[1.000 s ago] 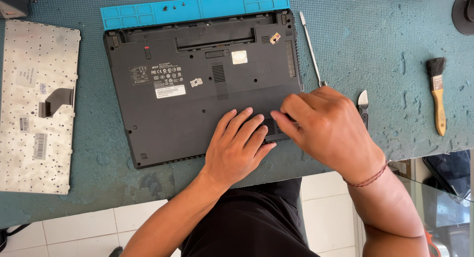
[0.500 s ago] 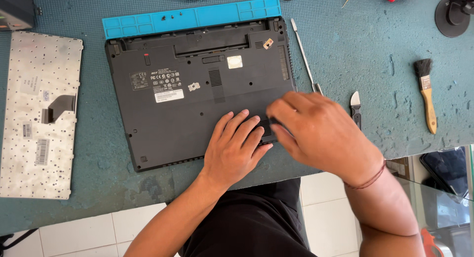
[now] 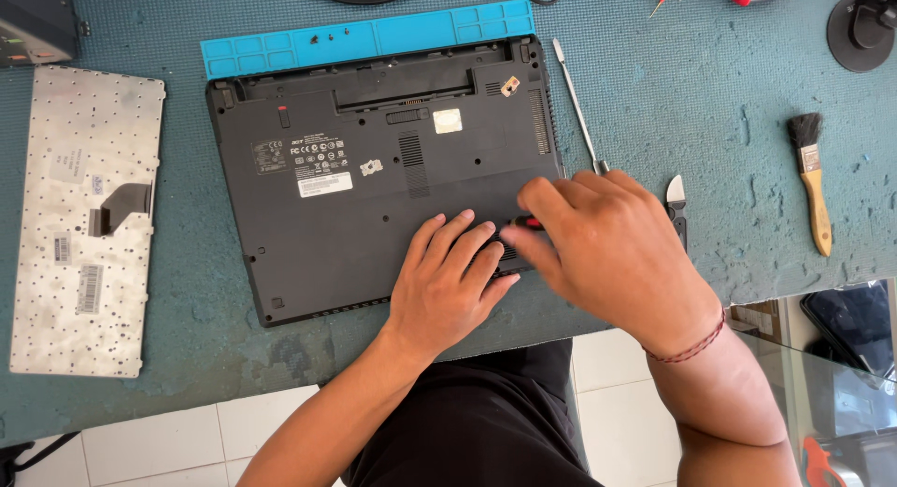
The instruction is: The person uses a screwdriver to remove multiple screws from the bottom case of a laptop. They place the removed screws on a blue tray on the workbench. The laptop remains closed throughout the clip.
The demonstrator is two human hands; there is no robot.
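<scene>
Over by the left edge of the teal mat (image 3: 710, 94) there's a detached keyboard (image 3: 86, 216) lying face down, ribbon cable showing, well apart from everything else. Next to it sits the dark grey laptop (image 3: 374, 179), flipped bottom side up, roughly in the middle of the mat with its near edge close to the front edge. A blue tray strip (image 3: 364, 38) lies right along its far side, touching it.

The left hand (image 3: 448, 286) is flat on the laptop's near right area, fingers spread and pressing down, not gripping anything. The right hand (image 3: 612, 253) is just beside it, curled over the laptop's right near corner, fingertips pinched on something small with a bit of red showing; can't really tell what it is.

Past the right hand there's a thin metal pry tool (image 3: 577, 104) just beside the laptop's right edge, then a small blade (image 3: 676, 202), and a wooden-handled brush (image 3: 811, 179) nearer the right edge.
</scene>
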